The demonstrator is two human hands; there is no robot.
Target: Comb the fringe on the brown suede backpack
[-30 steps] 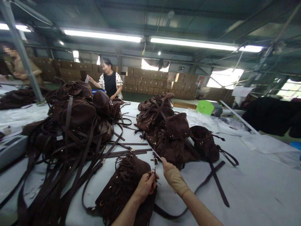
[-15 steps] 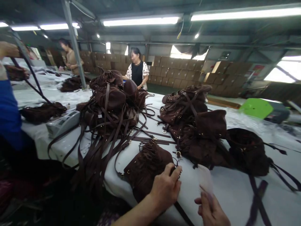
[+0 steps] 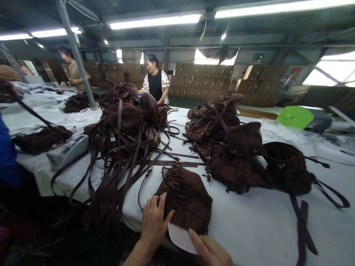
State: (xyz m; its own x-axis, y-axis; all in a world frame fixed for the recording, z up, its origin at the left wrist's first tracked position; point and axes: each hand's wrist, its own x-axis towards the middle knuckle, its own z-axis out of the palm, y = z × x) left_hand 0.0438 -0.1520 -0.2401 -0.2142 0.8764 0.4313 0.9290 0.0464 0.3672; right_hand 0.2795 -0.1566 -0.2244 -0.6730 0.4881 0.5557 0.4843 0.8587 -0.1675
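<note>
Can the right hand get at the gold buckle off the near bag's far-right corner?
Probably yes: the gold buckle shows uncovered, and the way past the right side of the near bag looks free. But the right hand holds a white comb, so its grip may need freeing.

The left forearm (image 3: 138,252) rises bare from the lower edge, slanting forward and slightly right, the left wrist (image 3: 146,238) nearly straight. The left hand (image 3: 154,218) lies back up, its fingers (image 3: 151,201) pointing forward and lightly bent, the thumb (image 3: 170,216) spread toward the right. Close by, the right hand (image 3: 212,251) is curled in a grip, its forefinger (image 3: 196,240) stretched forward and left; the lower edge cuts off the wrist behind it.
</note>
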